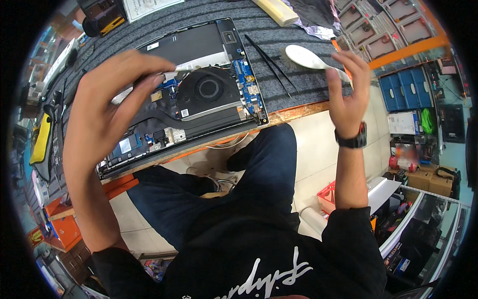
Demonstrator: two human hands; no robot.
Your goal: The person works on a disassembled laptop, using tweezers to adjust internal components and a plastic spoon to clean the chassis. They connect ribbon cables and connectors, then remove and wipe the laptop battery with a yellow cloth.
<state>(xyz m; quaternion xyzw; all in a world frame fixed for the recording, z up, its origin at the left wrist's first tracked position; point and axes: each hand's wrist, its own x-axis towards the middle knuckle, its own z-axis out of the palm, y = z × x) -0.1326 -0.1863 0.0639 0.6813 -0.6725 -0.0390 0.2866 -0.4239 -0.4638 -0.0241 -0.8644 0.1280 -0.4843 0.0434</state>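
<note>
Opened laptop (167,117), upper middle of frame: probably fairly light, stiff, fragile inside; best held by outer edges, not exposed parts. Left hand (105,97), upper left, over its left part, thumb and fingertips slightly apart. Right hand (348,99), upper right, thumb and fingers apart at white brush (304,56) handle; contact unclear. Black tweezers (269,62) between laptop and brush.

Left grip (102,97) over laptop (206,94) — right grip (349,105) near brush (306,57).
</note>
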